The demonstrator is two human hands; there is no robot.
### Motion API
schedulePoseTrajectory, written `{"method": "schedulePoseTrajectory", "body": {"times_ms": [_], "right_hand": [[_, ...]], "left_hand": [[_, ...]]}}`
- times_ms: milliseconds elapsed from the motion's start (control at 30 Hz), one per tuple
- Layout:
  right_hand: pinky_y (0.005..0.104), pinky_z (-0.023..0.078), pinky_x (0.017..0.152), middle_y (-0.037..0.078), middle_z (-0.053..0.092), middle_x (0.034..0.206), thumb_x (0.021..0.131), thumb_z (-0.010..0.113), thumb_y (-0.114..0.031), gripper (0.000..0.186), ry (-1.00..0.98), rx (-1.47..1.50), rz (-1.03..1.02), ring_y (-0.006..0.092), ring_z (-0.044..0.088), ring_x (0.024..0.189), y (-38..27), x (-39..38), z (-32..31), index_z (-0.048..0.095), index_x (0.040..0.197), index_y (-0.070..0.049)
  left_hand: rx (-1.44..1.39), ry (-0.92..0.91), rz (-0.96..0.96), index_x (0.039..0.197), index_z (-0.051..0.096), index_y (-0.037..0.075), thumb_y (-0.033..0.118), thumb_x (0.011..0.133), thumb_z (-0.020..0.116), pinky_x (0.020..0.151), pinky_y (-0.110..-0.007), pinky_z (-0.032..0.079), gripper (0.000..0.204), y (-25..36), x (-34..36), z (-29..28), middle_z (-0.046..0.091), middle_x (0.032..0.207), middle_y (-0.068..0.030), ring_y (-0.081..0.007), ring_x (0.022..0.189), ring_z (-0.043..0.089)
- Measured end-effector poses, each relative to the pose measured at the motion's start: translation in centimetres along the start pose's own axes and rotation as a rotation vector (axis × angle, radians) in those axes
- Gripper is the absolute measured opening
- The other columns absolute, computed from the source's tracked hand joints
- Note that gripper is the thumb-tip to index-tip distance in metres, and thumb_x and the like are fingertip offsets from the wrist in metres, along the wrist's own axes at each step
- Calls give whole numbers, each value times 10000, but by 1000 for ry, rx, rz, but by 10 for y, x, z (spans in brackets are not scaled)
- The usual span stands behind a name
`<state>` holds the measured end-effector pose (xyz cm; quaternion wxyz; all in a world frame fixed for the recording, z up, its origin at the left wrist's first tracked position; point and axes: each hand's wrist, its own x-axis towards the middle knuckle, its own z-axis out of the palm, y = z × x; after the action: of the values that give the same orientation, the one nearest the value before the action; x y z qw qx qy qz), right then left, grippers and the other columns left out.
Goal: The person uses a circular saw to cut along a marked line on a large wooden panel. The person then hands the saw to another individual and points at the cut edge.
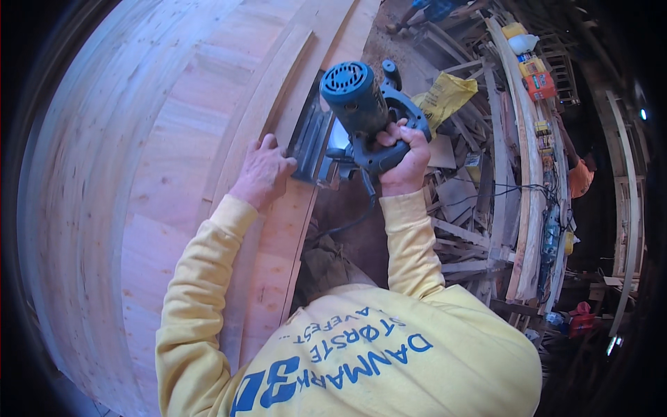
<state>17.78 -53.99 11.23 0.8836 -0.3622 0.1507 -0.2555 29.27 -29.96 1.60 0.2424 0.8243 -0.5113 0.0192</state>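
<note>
**Saw on plywood edge**

Workshop, pale plywood sheet [139, 174] filling left half. Left hand [264, 170] flat on narrow wood strip [278, 111], fingers spread and open, touching metal base plate [311, 142]. Blue circular saw [361, 111] at sheet's right edge, long axis running away from body, vented motor cap facing camera. Right hand [404, 163] closed around rear handle. Black cord [358, 215] hanging below. Yellow bag [445, 97], scrap timber [465, 208] further right.

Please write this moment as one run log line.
right hand grips blue circular saw | left hand flat on wooden strip | plywood sheet beneath
</note>
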Motion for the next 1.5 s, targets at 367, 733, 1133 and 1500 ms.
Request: {"method": "schedulePoseTrajectory", "body": {"times_ms": [367, 733, 1133, 1500], "right_hand": [[281, 485, 686, 22, 542, 827, 851, 618, -113, 187, 41, 7, -17, 158, 547, 736, -2, 10, 3, 567, 1031, -105], [299, 488, 703, 21, 538, 805, 854, 611, -98, 178, 31, -18, -32, 163, 541, 734, -4, 20, 3, 557, 1022, -79], [276, 491, 696, 27, 560, 813, 849, 624, -94, 186, 31, -22, -24, 155, 560, 733, -8, 31, 4, 566, 1025, -88], [285, 498, 725, 24, 529, 829, 852, 610, -122, 158, 26, -2, 19, 156, 541, 731, -9, 38, -6, 535, 991, -114]], "left_hand": [[15, -21, -1, 782, 730, 151, 112, 750, 705, 876, -423, 406, 56, -2, 14, 1, 634, 869, -30, -279, 1050, 531], [-1, -36, -6, 762, 717, 154, 122, 754, 698, 870, -424, 412, 38, -7, 23, 3, 631, 865, -33, -281, 1044, 535], [40, -39, -7, 786, 724, 158, 125, 768, 707, 873, -423, 408, 41, -10, 34, 5, 639, 877, -34, -275, 1047, 541], [-3, -86, -55, 756, 698, 153, 123, 765, 718, 867, -425, 402, 37, -10, 34, 8, 603, 853, -36, -276, 1036, 526]]}}
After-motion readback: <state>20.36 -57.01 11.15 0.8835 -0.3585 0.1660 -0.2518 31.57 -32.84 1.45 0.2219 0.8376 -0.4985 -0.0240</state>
